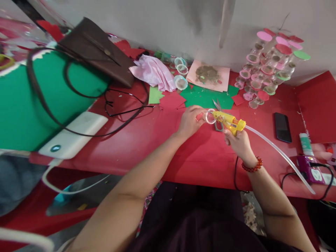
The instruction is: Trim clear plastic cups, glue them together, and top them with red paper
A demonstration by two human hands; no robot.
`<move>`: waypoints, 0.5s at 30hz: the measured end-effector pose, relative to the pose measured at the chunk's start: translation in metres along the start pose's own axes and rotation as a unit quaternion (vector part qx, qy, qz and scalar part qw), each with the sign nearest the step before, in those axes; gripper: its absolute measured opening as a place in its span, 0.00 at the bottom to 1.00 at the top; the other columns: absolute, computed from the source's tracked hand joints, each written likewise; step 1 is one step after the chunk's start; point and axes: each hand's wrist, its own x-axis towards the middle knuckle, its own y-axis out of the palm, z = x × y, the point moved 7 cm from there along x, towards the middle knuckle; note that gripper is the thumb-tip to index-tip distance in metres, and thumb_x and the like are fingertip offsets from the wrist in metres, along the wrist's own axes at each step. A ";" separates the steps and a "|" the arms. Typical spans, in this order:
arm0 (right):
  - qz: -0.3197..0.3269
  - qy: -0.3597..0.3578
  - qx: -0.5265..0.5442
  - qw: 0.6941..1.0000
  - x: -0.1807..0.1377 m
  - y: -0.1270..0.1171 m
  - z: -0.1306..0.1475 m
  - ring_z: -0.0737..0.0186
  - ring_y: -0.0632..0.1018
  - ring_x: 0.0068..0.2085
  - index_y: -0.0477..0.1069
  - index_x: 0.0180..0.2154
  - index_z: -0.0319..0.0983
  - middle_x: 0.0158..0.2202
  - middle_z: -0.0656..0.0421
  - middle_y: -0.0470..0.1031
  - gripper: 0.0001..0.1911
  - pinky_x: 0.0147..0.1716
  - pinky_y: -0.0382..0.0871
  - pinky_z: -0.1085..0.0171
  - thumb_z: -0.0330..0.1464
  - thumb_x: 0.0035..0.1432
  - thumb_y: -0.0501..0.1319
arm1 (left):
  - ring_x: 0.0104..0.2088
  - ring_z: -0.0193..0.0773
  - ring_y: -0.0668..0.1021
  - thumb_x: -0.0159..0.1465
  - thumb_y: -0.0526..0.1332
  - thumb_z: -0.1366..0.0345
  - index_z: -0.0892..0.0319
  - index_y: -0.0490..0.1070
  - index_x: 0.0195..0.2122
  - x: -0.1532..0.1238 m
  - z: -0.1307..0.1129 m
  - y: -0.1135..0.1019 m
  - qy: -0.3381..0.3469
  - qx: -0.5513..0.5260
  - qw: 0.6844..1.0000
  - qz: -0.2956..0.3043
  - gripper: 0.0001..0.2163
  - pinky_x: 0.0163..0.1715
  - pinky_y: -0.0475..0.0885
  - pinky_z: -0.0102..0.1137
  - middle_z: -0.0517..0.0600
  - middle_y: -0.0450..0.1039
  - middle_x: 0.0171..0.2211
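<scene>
My left hand (pixel 191 120) is closed around a small clear plastic cup (pixel 210 116), held sideways with its round rim toward the right. In my right hand (pixel 240 142) is a yellow hot glue gun (pixel 228 120), its nozzle at the cup's rim; whether they touch I cannot tell. A long translucent glue stick (pixel 280 148) trails from the back of the gun toward the lower right. Beneath the gun lies a pair of scissors (pixel 218 126), partly hidden. Red paper (pixel 204 147) is spread under both hands.
Stacked clear cups with coloured discs (pixel 270 70) stand at the back right. A phone (pixel 282 127), a glue tube (pixel 306 144) and a purple power socket (pixel 311 169) are on the right. Left are a brown bag (pixel 97 52), glasses (pixel 123 110), a white power bank (pixel 75 134) and pink cloth (pixel 157 71).
</scene>
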 end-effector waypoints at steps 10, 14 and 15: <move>-0.024 0.014 -0.002 1.000 0.002 -0.005 -0.002 0.69 0.63 0.17 0.70 0.29 0.43 0.13 0.67 0.63 0.22 0.18 0.57 0.65 0.55 0.54 0.66 | 0.51 0.45 0.81 0.66 0.65 0.61 0.55 0.80 0.45 -0.001 0.000 -0.001 0.007 -0.001 1.000 0.005 0.09 0.55 0.77 0.40 0.53 0.82 0.49; -0.026 0.014 0.002 1.000 0.003 -0.006 -0.004 0.69 0.63 0.17 0.73 0.32 0.42 0.14 0.67 0.63 0.22 0.18 0.57 0.66 0.54 0.55 0.66 | 0.51 0.45 0.82 0.66 0.67 0.60 0.56 0.80 0.46 -0.001 -0.002 -0.002 0.013 -0.004 1.000 0.009 0.10 0.55 0.77 0.40 0.54 0.81 0.49; -0.024 0.013 0.004 1.000 0.003 -0.006 -0.004 0.69 0.63 0.17 0.74 0.32 0.42 0.14 0.67 0.63 0.22 0.18 0.57 0.66 0.54 0.56 0.66 | 0.51 0.45 0.82 0.65 0.67 0.60 0.56 0.80 0.46 -0.001 -0.002 -0.002 0.012 -0.006 1.000 0.010 0.10 0.55 0.77 0.40 0.54 0.81 0.49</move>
